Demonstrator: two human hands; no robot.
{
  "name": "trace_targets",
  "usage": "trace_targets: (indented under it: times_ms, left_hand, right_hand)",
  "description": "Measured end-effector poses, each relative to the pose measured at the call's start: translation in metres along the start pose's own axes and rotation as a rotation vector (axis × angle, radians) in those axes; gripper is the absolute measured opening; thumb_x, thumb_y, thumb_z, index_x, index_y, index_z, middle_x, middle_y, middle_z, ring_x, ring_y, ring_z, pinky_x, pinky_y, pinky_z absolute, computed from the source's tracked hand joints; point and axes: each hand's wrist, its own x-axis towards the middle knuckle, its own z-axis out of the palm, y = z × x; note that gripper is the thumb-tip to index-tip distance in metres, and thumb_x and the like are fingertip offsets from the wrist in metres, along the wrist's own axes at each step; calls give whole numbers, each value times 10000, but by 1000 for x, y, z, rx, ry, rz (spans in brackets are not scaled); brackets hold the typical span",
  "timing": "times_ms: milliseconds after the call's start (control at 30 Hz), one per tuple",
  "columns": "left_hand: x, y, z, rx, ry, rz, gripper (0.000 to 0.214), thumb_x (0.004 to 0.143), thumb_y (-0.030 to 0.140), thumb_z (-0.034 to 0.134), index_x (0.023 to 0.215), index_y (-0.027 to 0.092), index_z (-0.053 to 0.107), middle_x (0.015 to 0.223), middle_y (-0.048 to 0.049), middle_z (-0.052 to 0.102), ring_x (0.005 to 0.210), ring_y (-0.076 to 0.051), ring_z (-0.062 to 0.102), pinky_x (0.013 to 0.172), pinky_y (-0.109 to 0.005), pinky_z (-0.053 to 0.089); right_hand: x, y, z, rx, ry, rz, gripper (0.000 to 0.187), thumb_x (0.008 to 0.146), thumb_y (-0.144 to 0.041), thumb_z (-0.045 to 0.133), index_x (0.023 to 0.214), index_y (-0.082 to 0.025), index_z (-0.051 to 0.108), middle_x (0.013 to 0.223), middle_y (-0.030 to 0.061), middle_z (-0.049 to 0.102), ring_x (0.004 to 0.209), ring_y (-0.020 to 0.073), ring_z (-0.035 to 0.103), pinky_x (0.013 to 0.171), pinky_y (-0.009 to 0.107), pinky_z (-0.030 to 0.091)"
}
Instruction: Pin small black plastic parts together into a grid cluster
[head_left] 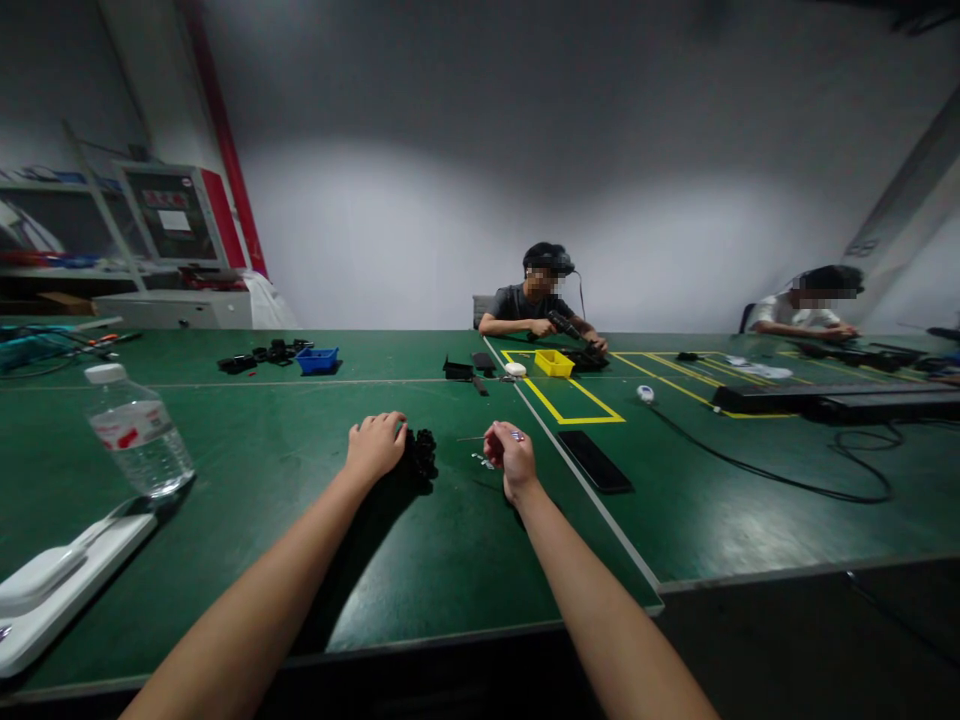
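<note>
Right hand: grip closed on a thin tool, pointing to nine o'clock. Left hand: grip half-curled against black parts at its three o'clock on the desk; hold undeterminable. Black parts judged light, stiff; grasp outer edges.

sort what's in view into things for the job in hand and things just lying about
Seemingly in use:
thin rod in the right hand
black clump by the left hand
small white bits

Seemingly just lying about:
clear bottle
black phone
white cabled device
</note>
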Motion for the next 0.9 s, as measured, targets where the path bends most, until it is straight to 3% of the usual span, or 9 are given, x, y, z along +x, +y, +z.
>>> trace_targets:
  times_ms: [233,400,667,900]
  left_hand:
    - [-8,-5,14,33,40,31,349,959,386,337,1129,286,625,1237,-63,636,1188,-286,487,1061,-564,247]
    - [-8,-9,19,46,-37,32,356,955,387,338,1138,288,627,1203,-64,655,1151,-293,511,1022,-590,279]
    - [-9,-9,22,52,-108,53,405,963,384,292,1188,270,610,1230,-69,642,1123,-276,532,886,-435,425]
    - [-9,-10,23,45,-113,56,418,969,397,278,1178,268,617,1216,-78,643,1118,-280,531,886,-430,411]
  right_hand:
    - [0,1,1,-26,2,-10,307,724,-459,647,614,-180,582,466,-33,541,382,73,437,353,173,267]
    - [0,-1,3,-54,47,-19,313,722,-467,648,618,-178,585,462,-31,536,377,69,432,340,166,264]
    - [1,1,2,-76,79,-22,309,715,-460,654,616,-174,590,464,-29,538,366,65,422,327,166,280]
    - [0,1,2,-83,71,-20,310,721,-458,667,613,-178,591,470,-27,534,379,72,439,325,165,292]
